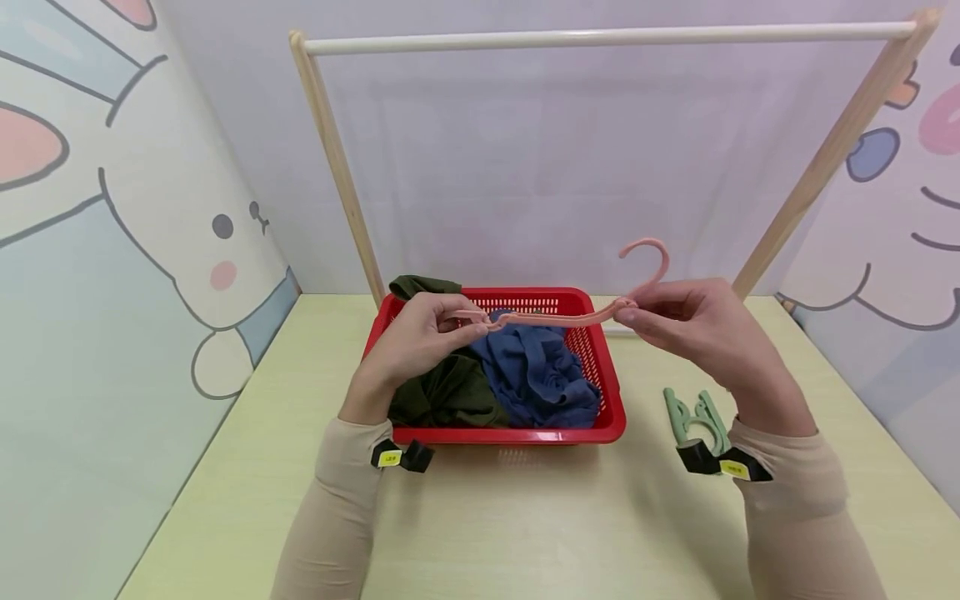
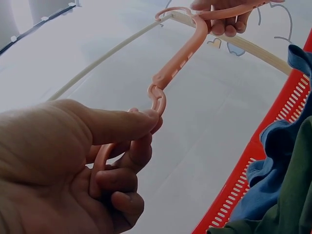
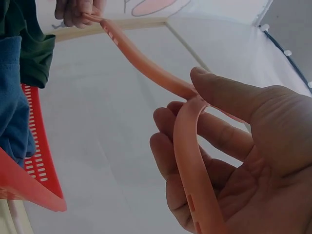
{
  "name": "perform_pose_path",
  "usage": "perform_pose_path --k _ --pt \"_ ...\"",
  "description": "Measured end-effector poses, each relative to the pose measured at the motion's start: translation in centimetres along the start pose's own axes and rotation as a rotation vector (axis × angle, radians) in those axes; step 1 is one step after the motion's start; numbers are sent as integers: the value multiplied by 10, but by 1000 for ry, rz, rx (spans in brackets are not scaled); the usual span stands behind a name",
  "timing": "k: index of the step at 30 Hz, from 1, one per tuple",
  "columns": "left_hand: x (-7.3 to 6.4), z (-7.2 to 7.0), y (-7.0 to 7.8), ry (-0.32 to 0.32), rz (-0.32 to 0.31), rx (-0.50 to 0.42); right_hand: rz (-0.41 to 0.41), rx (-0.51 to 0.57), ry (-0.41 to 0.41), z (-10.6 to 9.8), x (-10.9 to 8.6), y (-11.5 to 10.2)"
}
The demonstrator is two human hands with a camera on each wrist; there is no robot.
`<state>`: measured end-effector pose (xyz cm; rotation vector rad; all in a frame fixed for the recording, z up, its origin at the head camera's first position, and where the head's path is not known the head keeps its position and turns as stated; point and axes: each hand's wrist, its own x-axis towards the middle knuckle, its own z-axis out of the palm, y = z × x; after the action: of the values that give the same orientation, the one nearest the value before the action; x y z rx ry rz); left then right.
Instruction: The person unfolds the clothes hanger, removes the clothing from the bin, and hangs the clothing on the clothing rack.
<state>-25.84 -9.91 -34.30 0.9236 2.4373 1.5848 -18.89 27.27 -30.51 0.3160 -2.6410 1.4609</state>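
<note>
A pink folding clothes hanger (image 1: 558,319) is held between both hands above a red basket (image 1: 510,436). My left hand (image 1: 420,337) pinches one end of it, thumb against curled fingers, near a looped joint (image 2: 157,97). At the hanger's middle, below the upturned hook (image 1: 660,250), my right hand (image 1: 693,333) grips with thumb and fingers. In the right wrist view one hanger arm (image 3: 190,161) runs down across the right palm, and the other arm stretches to the left hand. Blue cloth (image 1: 536,371) and dark green cloth (image 1: 450,392) lie bunched in the basket.
A folded green hanger (image 1: 697,421) lies on the table (image 1: 525,517) right of the basket, beside the right wrist. Behind the basket stands a rack with wooden posts (image 1: 337,167) and a white crossbar (image 1: 600,38). Walls with cartoon drawings rise at both sides.
</note>
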Motion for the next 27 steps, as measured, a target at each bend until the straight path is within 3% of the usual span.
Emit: perform_pose_path --k 13,20,25,27 --pt "1 2 1 -4 22 34 -1 5 35 2 0 -2" --pt "1 0 2 -15 24 2 -10 -6 65 -3 -4 -5" --pt "0 -2 0 33 1 -22 2 12 116 -17 -9 0" --pt "-2 -3 0 63 -20 -35 6 82 140 -25 -12 3"
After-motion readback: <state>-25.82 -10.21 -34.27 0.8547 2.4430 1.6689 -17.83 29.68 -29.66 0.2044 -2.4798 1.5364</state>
